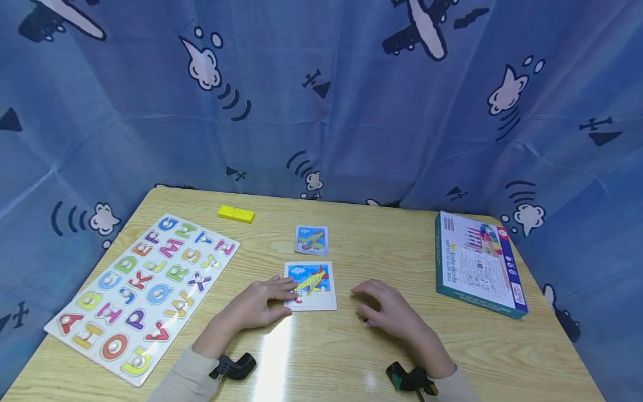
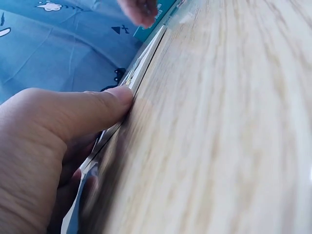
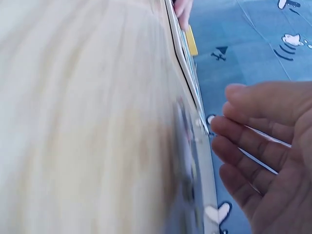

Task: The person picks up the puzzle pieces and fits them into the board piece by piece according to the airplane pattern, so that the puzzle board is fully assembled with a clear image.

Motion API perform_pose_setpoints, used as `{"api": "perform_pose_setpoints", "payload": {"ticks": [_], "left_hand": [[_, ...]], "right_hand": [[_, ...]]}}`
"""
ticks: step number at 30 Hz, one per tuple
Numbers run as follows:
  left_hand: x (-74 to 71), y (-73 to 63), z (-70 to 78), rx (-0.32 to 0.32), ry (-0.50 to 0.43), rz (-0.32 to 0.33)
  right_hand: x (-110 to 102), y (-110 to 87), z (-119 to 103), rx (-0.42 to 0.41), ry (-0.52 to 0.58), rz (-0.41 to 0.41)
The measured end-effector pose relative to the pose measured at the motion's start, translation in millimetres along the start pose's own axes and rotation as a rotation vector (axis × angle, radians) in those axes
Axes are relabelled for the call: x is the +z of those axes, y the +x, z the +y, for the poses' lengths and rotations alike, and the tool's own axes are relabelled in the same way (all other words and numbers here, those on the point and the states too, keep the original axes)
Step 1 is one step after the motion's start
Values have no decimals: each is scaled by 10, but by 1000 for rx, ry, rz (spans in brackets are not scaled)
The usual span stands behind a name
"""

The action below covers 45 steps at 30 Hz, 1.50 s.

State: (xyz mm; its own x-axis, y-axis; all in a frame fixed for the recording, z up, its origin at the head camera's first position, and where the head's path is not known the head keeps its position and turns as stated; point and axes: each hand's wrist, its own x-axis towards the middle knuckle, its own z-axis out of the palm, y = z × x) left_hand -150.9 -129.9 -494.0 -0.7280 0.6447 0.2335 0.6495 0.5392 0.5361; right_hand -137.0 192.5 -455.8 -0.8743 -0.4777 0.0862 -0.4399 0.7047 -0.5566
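A square puzzle board [image 1: 321, 303] with a white border lies mid-table, showing a yellow and red plane against blue sky in its upper part. My left hand [image 1: 262, 304] rests at its left side, the fingers extended over the picture. In the left wrist view the thumb [image 2: 105, 105] lies against the board's edge. To the right of the board my right hand [image 1: 389, 307] is held low over the table, fingers loosely bent and holding nothing. Part of a small purplish piece [image 1: 370, 323] shows beneath it, the rest hidden by the hand.
Behind the board lies a small plane picture card [image 1: 312, 240]. A yellow block [image 1: 236, 214] sits farther back. At left lies an alphabet peg board [image 1: 143, 290], and at right a teal-edged box [image 1: 479, 265]. A blue patterned curtain [image 1: 321, 111] hangs behind the table.
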Motion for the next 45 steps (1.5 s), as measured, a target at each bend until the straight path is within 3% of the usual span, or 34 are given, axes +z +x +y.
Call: {"api": "perform_pose_setpoints", "payload": {"ticks": [5,12,25,45], "left_hand": [[-14,1,21,-49,-49,-21],[-21,3,28,-56,-63,-31],[-15,5,31,-70,-68,-35],[-15,1,43,-89,-83,-42]], "right_hand": [[-74,-155,59,30,-5,-22],[-101,-267,148,45,-5,-77],[-71,-280,223,57,-39,-55],[-71,-206,90,14,-55,-9]]}}
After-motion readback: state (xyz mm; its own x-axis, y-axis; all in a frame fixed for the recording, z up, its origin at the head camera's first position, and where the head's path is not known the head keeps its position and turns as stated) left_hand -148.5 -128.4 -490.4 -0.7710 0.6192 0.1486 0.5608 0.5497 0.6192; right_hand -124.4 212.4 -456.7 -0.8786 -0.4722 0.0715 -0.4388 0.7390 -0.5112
